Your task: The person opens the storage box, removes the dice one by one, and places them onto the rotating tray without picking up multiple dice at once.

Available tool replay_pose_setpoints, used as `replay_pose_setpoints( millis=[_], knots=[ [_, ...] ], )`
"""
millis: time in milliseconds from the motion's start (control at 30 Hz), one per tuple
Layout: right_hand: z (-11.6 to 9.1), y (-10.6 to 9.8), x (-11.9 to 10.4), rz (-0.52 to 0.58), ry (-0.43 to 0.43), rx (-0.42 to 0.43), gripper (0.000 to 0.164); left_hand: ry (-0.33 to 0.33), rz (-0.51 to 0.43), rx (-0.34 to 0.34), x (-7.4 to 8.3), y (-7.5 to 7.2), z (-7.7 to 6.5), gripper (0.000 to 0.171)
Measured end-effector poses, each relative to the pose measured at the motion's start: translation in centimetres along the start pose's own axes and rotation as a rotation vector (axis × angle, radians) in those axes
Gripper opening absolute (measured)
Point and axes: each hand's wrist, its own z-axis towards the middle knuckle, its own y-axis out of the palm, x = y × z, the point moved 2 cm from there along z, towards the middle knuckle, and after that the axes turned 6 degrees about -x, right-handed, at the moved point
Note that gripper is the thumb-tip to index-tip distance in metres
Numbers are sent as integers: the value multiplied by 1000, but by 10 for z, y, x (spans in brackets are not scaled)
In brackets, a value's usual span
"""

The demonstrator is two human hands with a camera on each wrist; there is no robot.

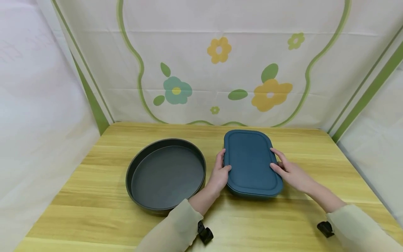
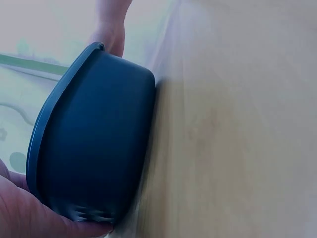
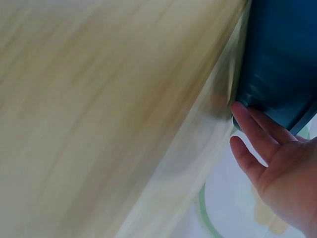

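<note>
A dark blue rectangular box with a lid (image 1: 248,162) is held between both hands over the right part of the wooden table. My left hand (image 1: 218,178) grips its left side, thumb on the lid's edge and fingers down along the wall. On the opposite side my right hand (image 1: 292,173) holds the box, thumb and forefinger at the lid's rim. Ridges mark the box's deep wall (image 2: 99,129) low down, near the left fingers, in the left wrist view. From the right wrist, fingertips (image 3: 240,109) show against the box's lower wall, with one finger spread away from it.
A round, dark grey pan (image 1: 167,175) lies on the table left of the box, close beside my left wrist. White cloth with printed flowers (image 1: 270,94) hangs behind the table's far edge, and more white cloth flanks both sides.
</note>
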Motion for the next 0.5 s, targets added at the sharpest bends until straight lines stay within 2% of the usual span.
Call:
replay_pose_setpoints(
  millis=[300, 500],
  knots=[
    [8, 4, -8, -30, -14, 12, 61, 5, 18, 31, 0, -8, -4, 56],
    [9, 4, -11, -38, 28, -5, 65, 15, 52, 11, 2, -10, -12, 57]
  ],
)
